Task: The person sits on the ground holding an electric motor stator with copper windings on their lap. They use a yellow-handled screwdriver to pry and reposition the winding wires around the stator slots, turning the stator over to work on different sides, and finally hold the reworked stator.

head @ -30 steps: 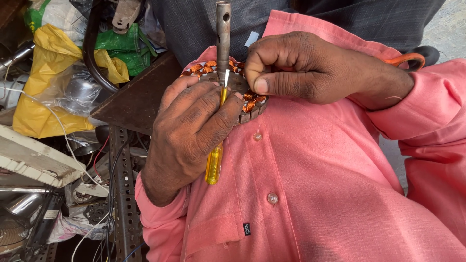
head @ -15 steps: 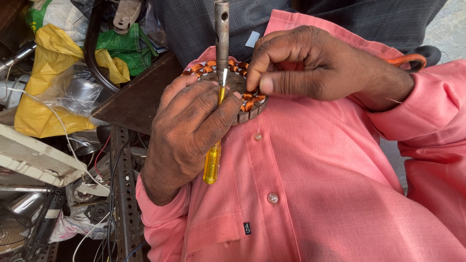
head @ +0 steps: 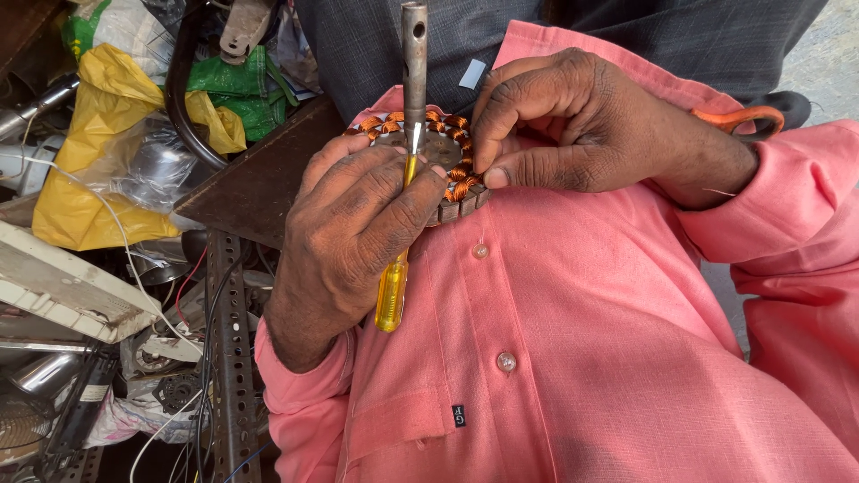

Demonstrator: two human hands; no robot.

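Shirt (head: 608,340), salmon pink and buttoned, fills most of the view, and the work is held against its chest. Left of it lies clutter: a yellow plastic bag (head: 80,152), a green bag (head: 242,85), a slotted metal angle post (head: 228,358) and loose wires. Pressed to the chest sits a round motor stator (head: 452,174), its ring of copper-wound poles showing orange around a grey steel shaft (head: 413,54) that stands up from the centre.

The left hand (head: 358,233) is clamped around a yellow-handled screwdriver (head: 392,300), whose thin blade runs up to the stator beside the shaft; this hand also seems to brace the stator's lower edge. The right hand (head: 573,134) has its fingers drawn together on the stator's right rim, thumb and forefinger pinching at a coil; whether a wire end lies between them cannot be told.

To do this well, I judge the blade should be eased with light pressure and kept off the copper, so the enamel is not scraped, while the right hand holds the coil steady just beside the tip.
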